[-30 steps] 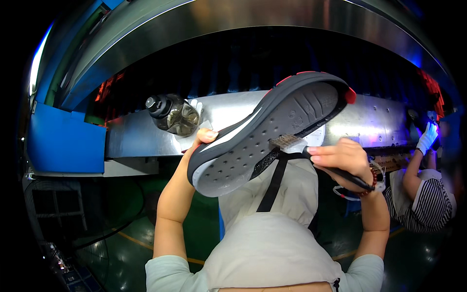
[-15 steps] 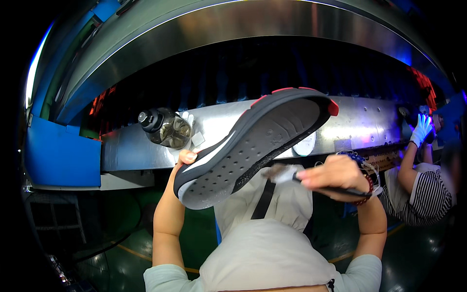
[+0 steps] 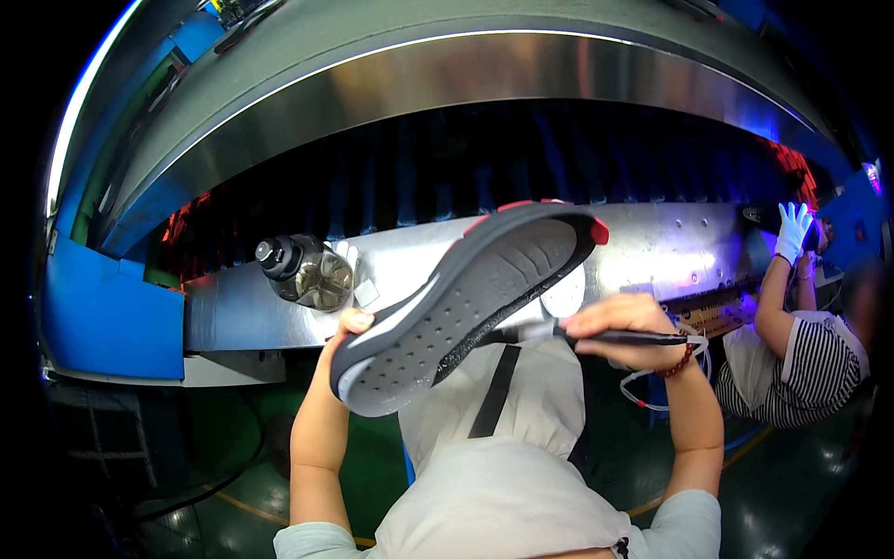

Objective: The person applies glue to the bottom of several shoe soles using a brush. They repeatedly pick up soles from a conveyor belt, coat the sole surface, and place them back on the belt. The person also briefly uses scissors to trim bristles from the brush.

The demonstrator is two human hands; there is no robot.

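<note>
- Mixed light, moderately bright at the centre and dim toward the rim; black vignetting fills the corners.
- At 10 o'clock, a white strip light (image 3: pixel 87 112) is blown out.
- Toward 3 o'clock, violet-blue light tints the metal bench (image 3: pixel 643 244), with glare, and makes a white glove (image 3: pixel 792 233) glow.
- Red glows near 9 and 2 o'clock; at 12, a recess (image 3: pixel 466 158) in near-black shadow.
- Fisheye bends the metal hood (image 3: pixel 521 70) into an arc.
- Shoe sole (image 3: pixel 466 303) fairly sharp; brush (image 3: pixel 537 332) bristles, toward 4 o'clock, blurred.
- Dark floor (image 3: pixel 745 517), soft reflections.
</note>
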